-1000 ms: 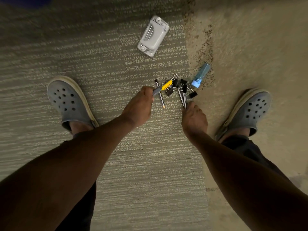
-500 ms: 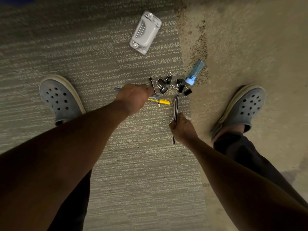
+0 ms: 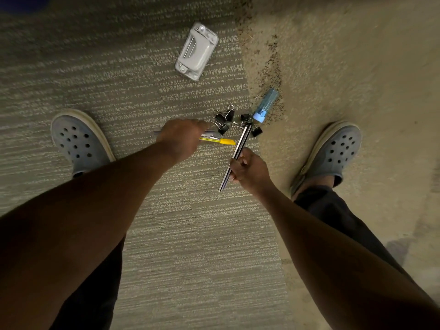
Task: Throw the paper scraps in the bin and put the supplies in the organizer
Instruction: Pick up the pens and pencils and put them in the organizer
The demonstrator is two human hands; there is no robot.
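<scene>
Pens yellow-tipped gripped in left hand, dark pencils gripped in right hand, black binder clips nearby

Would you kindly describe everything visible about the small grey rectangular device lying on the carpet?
The small grey rectangular device looks like a plastic desk tool, possibly a stapler or punch, with rounded corners, a raised centre panel and metal fasteners at both ends. It lies flat and tilted diagonally on the striped carpet, apart from the other supplies. Nothing touches it.
</scene>
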